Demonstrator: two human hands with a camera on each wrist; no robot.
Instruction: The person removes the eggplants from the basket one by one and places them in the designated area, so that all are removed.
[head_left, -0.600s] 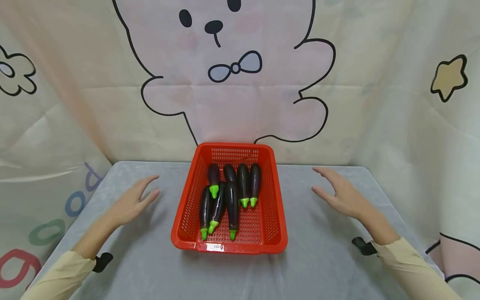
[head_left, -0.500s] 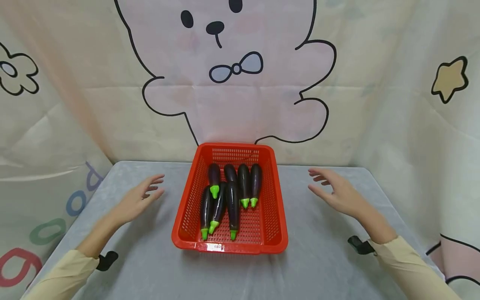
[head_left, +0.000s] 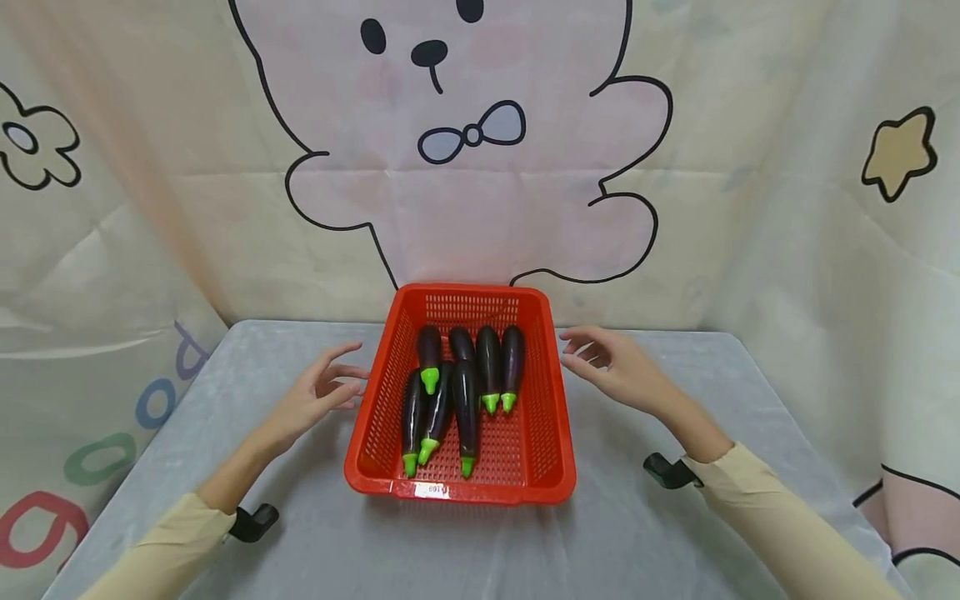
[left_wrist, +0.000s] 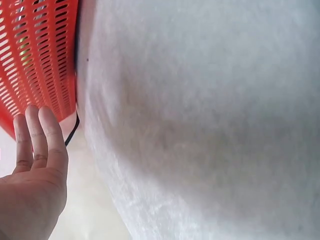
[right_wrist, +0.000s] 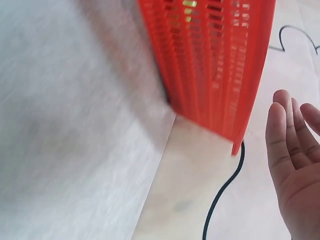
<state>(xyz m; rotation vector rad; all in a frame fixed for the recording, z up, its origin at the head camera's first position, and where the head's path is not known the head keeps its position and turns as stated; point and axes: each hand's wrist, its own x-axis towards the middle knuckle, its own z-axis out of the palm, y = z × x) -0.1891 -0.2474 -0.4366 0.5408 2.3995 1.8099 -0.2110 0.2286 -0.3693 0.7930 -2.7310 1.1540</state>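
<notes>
Right hand (head_left: pixel 618 372) nearer basket (head_left: pixel 560 408), fingers (right_wrist: pixel 277 131) curved

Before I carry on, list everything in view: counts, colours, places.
basket: 1, red, on the table
eggplants: 7 visible, dark purple with green ends, in the basket
label: 1, white, basket's near rim
table: 1, grey, under the basket
backdrop: 1 or more sheets, cream and pink, behind the table
drawings: several, mixed colours, on the backdrop
wrist devices: 2, black, one per wrist
sleeves: 2, cream, on the forearms
left hand: 1, bare, left of the basket
right hand: 1, bare, right of the basket
</notes>
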